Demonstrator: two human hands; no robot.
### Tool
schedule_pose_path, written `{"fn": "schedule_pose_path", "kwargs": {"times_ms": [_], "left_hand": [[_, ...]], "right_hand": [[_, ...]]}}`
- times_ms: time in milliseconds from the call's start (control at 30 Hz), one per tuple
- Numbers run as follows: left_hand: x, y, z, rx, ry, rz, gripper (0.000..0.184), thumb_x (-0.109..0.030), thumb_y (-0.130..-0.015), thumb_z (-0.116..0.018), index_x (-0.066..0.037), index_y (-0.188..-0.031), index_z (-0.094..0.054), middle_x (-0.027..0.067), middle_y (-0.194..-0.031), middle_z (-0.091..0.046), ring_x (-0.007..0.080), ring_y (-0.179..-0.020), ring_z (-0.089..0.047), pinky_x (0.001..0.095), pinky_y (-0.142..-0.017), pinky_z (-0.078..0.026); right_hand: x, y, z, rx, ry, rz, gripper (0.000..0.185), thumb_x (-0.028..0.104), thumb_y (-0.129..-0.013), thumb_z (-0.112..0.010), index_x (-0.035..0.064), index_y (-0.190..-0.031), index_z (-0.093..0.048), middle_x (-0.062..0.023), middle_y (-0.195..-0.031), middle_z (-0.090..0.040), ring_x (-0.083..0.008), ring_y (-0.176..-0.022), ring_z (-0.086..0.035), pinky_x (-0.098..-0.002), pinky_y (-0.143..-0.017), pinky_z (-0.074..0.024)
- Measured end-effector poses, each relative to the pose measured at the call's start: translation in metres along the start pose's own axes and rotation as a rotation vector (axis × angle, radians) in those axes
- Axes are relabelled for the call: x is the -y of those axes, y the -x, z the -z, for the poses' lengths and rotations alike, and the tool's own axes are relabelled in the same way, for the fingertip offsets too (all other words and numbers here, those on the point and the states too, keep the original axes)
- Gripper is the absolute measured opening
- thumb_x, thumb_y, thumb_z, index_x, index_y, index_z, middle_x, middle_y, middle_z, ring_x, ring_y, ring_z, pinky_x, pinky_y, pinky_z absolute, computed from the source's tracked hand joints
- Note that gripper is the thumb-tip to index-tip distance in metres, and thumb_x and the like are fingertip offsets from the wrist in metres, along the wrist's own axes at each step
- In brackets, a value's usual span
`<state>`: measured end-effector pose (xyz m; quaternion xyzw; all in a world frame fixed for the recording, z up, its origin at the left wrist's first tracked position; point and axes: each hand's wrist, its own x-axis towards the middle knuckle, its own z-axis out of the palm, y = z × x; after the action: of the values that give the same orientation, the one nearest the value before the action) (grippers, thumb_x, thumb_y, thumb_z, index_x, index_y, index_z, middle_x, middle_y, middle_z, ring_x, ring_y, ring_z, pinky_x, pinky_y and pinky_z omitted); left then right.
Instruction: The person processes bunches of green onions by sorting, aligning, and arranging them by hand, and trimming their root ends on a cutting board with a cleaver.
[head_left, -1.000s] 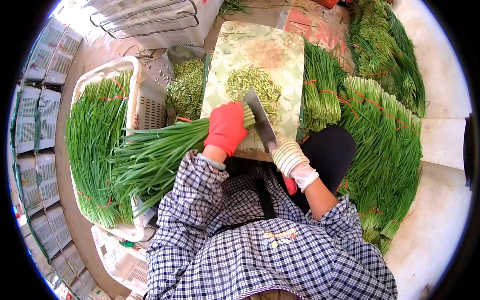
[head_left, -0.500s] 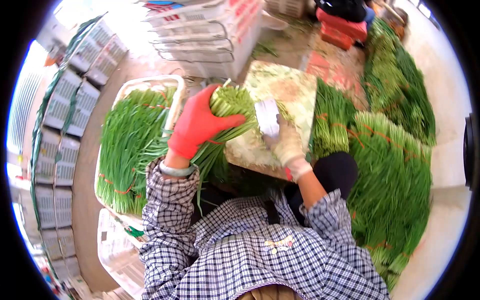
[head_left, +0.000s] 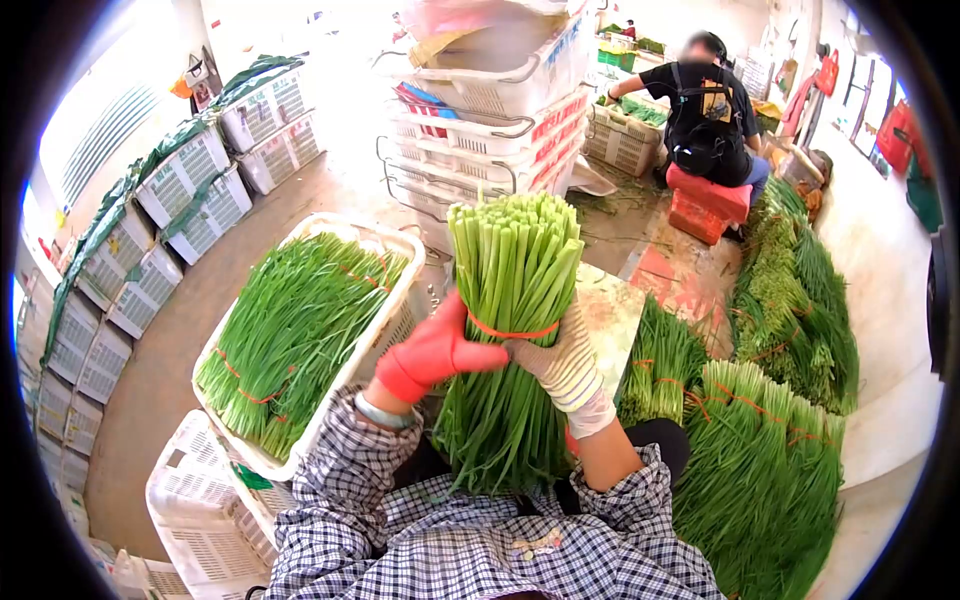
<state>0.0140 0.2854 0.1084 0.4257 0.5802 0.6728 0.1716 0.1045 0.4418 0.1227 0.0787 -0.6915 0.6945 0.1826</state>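
A thick bunch of garlic chives stands upright in front of me, its pale cut ends up and its green leaves hanging down, with an orange band around its middle. My left hand, in a red glove, grips the bunch from the left at the band. On the other side my right hand, in a striped knit glove, is wrapped round it just below the band. Behind the bunch lies a pale cutting board, partly hidden. The blade seen earlier is out of sight.
At left is a white crate of banded chives. Stacked white crates rise ahead. More chive bunches lie at right. A co-worker sits on a red stool further back. Several crates line the left wall.
The bunch has come upright, toward the middle, with its cut ends up. My right hand has let go of the flat pale blade and now holds the bunch. The view has tilted up.
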Motion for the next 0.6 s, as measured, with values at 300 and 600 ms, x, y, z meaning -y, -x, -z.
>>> {"fn": "schedule_pose_path", "kwargs": {"times_ms": [300,600], "left_hand": [[0.075,0.075,-0.022,-0.144,0.389,0.225,0.08,-0.012,-0.07,-0.083,-0.001,-0.139,-0.044,0.0078,-0.133,-0.056,0.0185,-0.124,-0.05,0.0345,-0.107,-0.037],[0.035,0.089,-0.026,-0.083,0.377,0.263,0.073,-0.008,-0.069,-0.08,-0.001,-0.135,-0.05,0.007,-0.127,-0.061,0.0173,-0.119,-0.054,0.0337,-0.105,-0.039]], "right_hand": [[-0.031,-0.003,0.028,0.213,0.238,0.129,0.074,0.008,-0.077,-0.067,0.0026,-0.144,-0.037,-0.0146,-0.133,-0.053,-0.0254,-0.124,-0.05,-0.0371,-0.106,-0.0365],[0.015,-0.091,0.021,0.727,0.08,-0.017,0.069,0.056,-0.1,-0.036,-0.003,-0.13,-0.057,-0.0173,-0.141,-0.05,-0.0234,-0.133,-0.044,-0.036,-0.113,-0.0292]]}}
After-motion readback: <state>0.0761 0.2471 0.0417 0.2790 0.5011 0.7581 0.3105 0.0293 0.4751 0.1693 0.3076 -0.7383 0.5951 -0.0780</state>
